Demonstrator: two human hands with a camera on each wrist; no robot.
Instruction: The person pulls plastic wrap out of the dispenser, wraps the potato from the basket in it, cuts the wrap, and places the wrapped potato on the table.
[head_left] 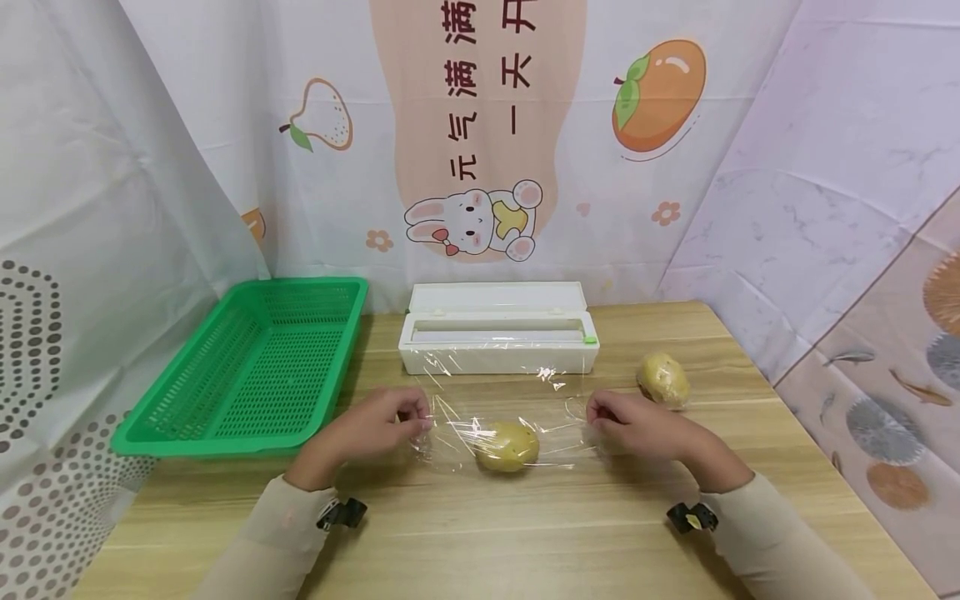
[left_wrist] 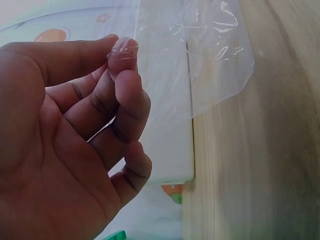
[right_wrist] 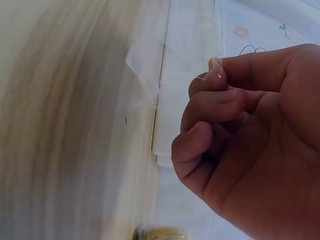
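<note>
A sheet of clear plastic wrap [head_left: 555,442] is stretched between both hands, above the wooden table. My left hand [head_left: 384,423] pinches its left edge between thumb and forefinger, as the left wrist view also shows. On the other side my right hand [head_left: 632,423] pinches the right edge the same way. Behind and partly under the film lies a yellow potato [head_left: 508,447], seen through it; whether the film touches it I cannot tell. The film reaches back toward a white wrap dispenser box [head_left: 498,358], whose lid stands raised and whose roll shows inside.
A second potato [head_left: 664,380], shiny as if wrapped in film, lies right of the dispenser, just beyond my right hand. At the left stands a green plastic basket [head_left: 345,350], close to my left forearm. A printed curtain [head_left: 322,225] hangs behind the table [head_left: 465,550].
</note>
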